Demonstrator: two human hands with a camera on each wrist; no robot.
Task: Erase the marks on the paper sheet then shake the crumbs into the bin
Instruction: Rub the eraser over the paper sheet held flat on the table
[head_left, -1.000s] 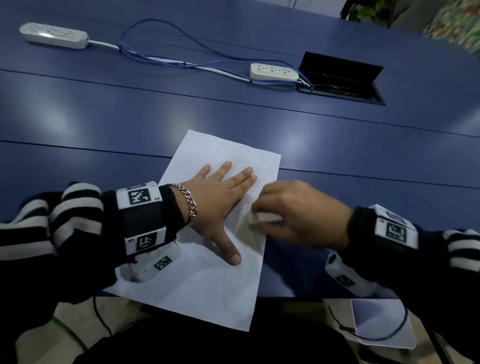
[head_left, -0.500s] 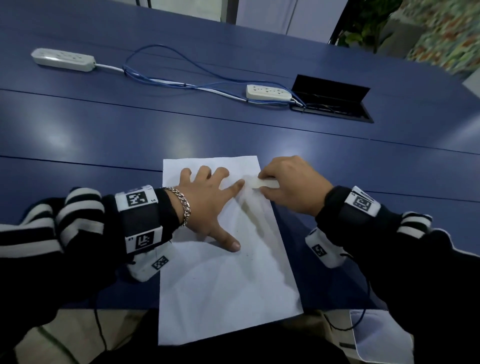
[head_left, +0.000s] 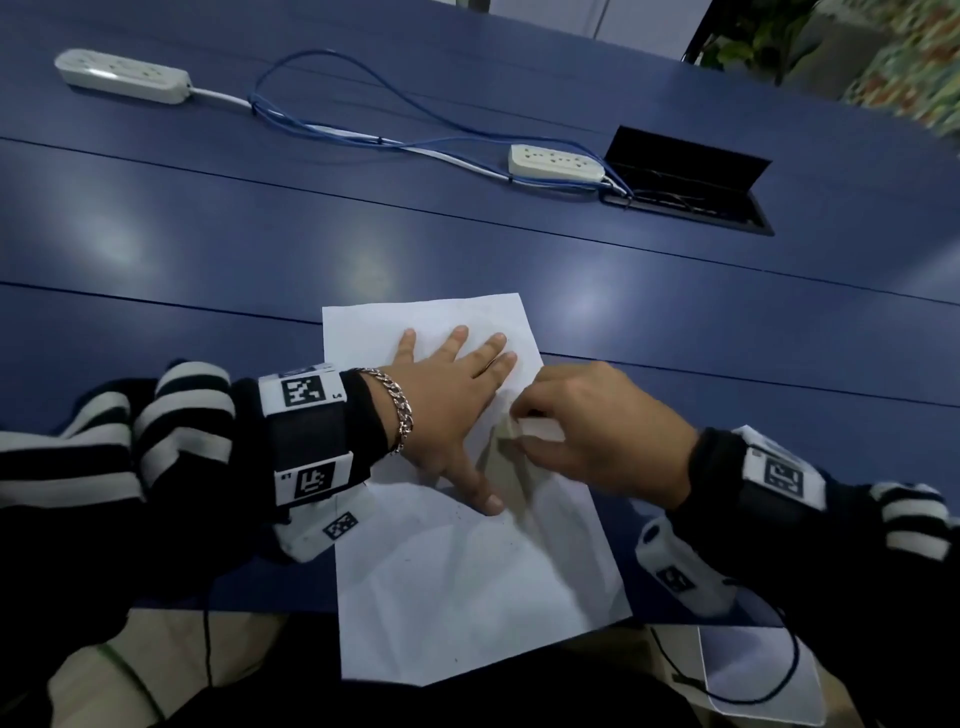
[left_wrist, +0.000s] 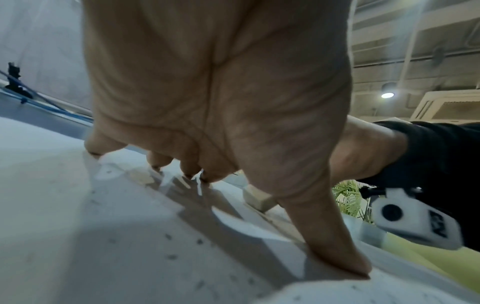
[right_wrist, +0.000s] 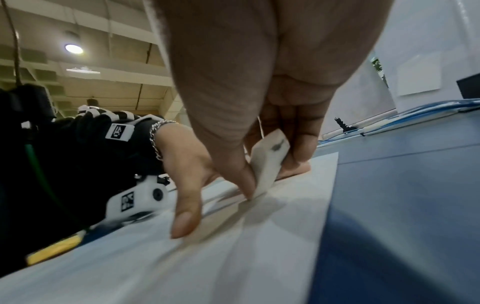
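Two hands: left hand (head_left: 447, 400) flat on paper sheet (head_left: 467, 582), right hand (head_left: 597, 431) pinching eraser (head_left: 524, 431).

The left hand (head_left: 447, 410) lies flat, fingers spread, thumb out; the right hand (head_left: 597, 441) is curled, pinching with thumb and fingertips.
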